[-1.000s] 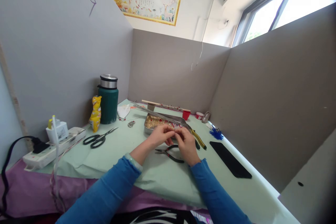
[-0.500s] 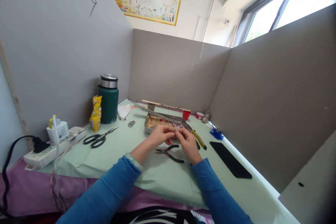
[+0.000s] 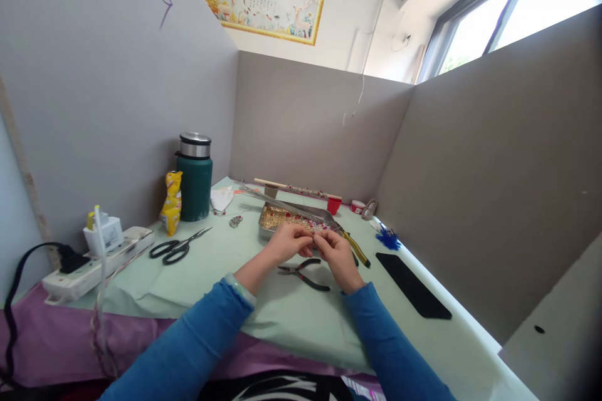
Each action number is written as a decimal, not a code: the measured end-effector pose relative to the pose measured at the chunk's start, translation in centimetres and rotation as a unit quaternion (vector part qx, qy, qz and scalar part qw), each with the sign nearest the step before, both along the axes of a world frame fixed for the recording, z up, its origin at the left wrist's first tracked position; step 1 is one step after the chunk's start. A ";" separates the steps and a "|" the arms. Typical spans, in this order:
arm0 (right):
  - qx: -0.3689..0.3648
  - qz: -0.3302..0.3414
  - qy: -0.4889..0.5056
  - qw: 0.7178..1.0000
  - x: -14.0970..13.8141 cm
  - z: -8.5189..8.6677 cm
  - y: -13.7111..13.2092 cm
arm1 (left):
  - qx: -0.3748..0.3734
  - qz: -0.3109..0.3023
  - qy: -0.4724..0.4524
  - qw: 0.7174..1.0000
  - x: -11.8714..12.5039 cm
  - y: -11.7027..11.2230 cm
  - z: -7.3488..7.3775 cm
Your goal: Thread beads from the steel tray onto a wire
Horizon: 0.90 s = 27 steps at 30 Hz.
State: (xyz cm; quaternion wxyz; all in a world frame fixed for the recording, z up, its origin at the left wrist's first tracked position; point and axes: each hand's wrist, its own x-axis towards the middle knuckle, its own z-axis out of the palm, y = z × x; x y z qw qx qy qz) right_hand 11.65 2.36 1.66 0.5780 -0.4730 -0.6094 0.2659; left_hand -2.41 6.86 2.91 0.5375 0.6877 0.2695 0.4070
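Observation:
Fingertip to fingertip, my left hand (image 3: 290, 243) and my right hand (image 3: 335, 254) are both closed in a pinch at the near edge of a metal tray (image 3: 264, 233). Whatever sits between the fingertips is too small to make out. Gold, red and clear beads (image 3: 282, 216) fill the tray, and a bundle of thin wires (image 3: 277, 202) lies across it. Just below my hands a pair of black-handled pliers (image 3: 305, 274) rests on the cloth. Yellow-handled pliers (image 3: 357, 249) lie right of the tray, partly behind my right hand.
Black scissors (image 3: 176, 249), a green thermos (image 3: 195, 182), a yellow packet (image 3: 172, 203) and a power strip (image 3: 101, 266) stand or lie at left. A bead-wrapped stick (image 3: 305, 192) and red cup (image 3: 333, 205) are behind. At right are a blue tassel (image 3: 388, 238) and black flat slab (image 3: 414, 286).

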 end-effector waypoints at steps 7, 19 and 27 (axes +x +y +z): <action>0.073 -0.058 -0.059 0.994 -0.1 -0.5 0.2 | -0.027 -0.011 -0.002 1.000 -0.1 0.3 -0.2; 0.097 -0.072 -0.110 0.987 -0.3 0.0 -0.4 | -0.025 -0.016 0.012 0.999 -0.1 -0.2 0.2; 0.113 -0.090 -0.167 0.975 -0.4 -0.1 -0.4 | -0.022 0.000 0.039 0.999 -0.1 0.2 -0.1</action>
